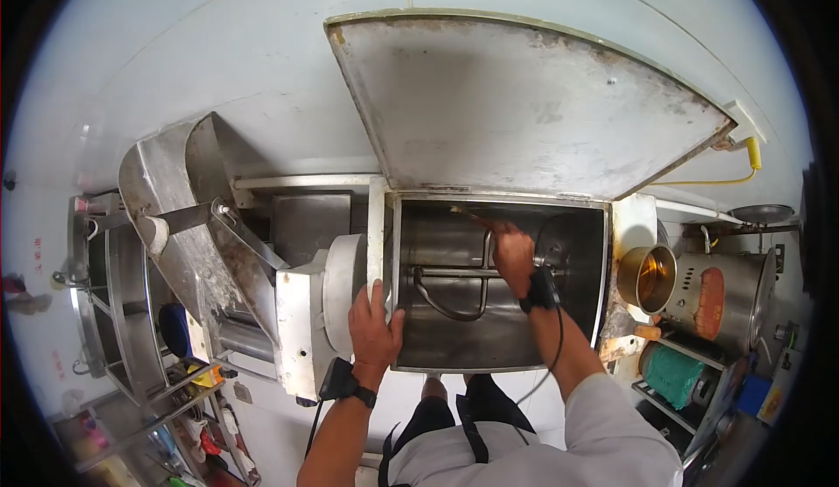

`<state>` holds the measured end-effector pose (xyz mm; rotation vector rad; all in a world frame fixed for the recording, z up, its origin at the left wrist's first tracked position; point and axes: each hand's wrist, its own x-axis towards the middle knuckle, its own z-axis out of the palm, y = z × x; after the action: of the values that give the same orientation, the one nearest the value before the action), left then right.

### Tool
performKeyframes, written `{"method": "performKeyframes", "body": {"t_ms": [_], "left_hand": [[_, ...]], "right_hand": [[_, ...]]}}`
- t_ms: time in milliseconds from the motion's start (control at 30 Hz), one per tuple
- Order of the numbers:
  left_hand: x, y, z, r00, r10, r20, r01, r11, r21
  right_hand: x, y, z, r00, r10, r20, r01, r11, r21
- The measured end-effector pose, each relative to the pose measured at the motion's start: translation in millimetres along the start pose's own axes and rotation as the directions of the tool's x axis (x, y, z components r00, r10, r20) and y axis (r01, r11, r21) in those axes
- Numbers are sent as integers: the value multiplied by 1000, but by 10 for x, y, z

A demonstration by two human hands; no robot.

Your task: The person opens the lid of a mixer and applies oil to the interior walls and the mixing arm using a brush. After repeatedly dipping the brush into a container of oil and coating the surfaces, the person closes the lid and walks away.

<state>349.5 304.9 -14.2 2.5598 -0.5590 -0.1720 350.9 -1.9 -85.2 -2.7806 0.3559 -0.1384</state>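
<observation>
Left hand [374,325] flat on mixer rim [390,312] (fingers apart) | right hand [514,255] clamped on scraper [472,217]

Left hand [374,325]: palm down, fingers spread and pointing away from the body, thumb out to the right. Forearm bare, rising from lower frame; dark device strapped at the wrist. Right hand [512,258]: extended farther forward than the left, fingers curled in a closed grip, knuckles up. Right arm bent at the elbow, light sleeve to mid-forearm, dark strap and cable at the wrist.
</observation>
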Motion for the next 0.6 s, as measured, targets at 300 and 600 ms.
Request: {"method": "performKeyframes", "body": {"t_ms": [300, 600], "left_hand": [[7, -29, 26, 1000, -18, 14, 18, 999, 26], [22, -42, 35, 1000, -19, 25, 19, 1000, -2]], "right_hand": [[38, -10, 986, 961, 100, 259, -110, 994, 22], [157, -105, 921, 993, 98, 67, -95, 994, -56]]}}
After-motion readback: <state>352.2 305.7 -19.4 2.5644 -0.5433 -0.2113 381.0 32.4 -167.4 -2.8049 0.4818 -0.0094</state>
